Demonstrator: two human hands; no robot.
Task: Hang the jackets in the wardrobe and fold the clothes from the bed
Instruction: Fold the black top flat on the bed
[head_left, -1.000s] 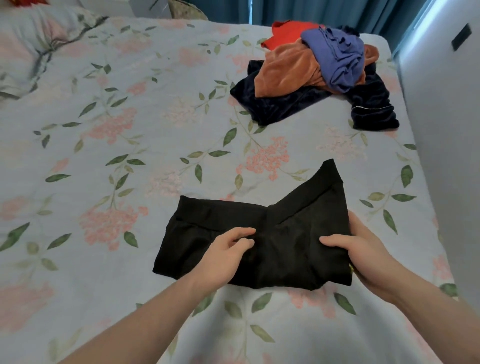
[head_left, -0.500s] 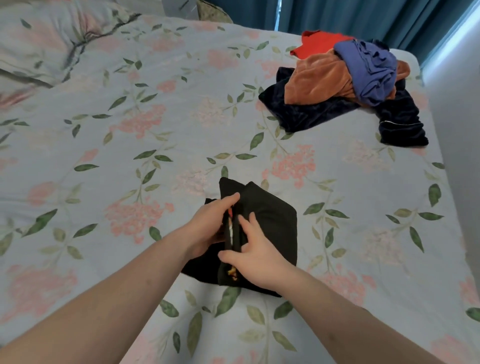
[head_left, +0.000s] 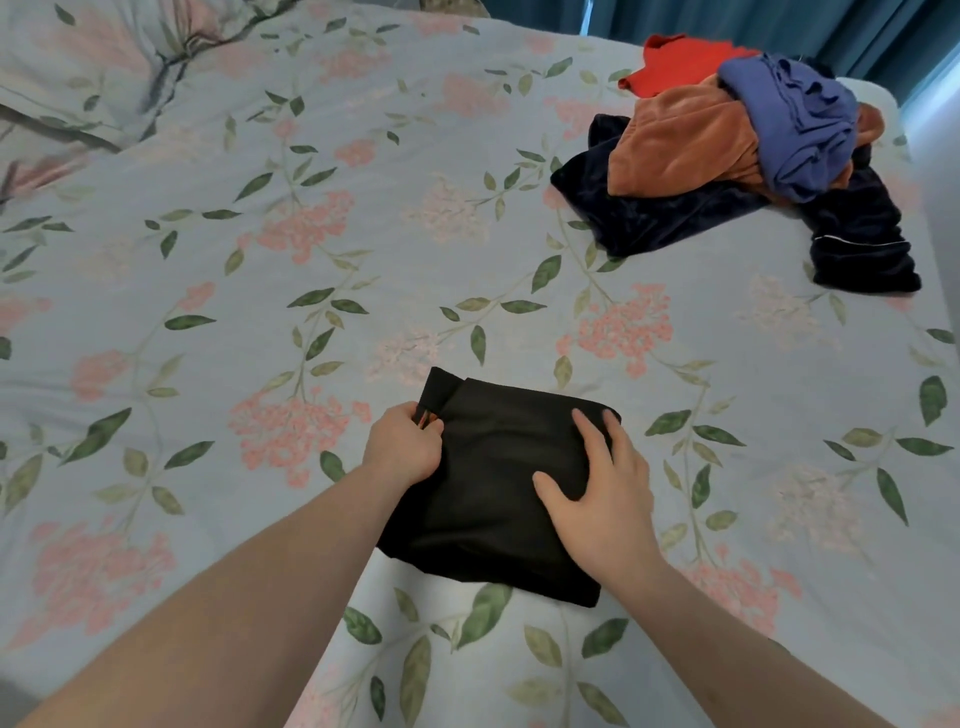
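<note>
On floral bed (head_left: 727, 395), folded black garment (head_left: 498, 483), long axis near-to-far

Both my hands on the black fold (head_left: 498, 478), left hand (head_left: 402, 447) at its left edge, right hand (head_left: 597, 493) flat on top. Bed (head_left: 260, 260) left of my fingers and ahead is bare sheet, open to reach. Ahead-right: clothes pile (head_left: 737, 156), well apart from my fingertips. Pillow (head_left: 78, 67) far ahead-left. Bare sheet right of the fold too.
</note>
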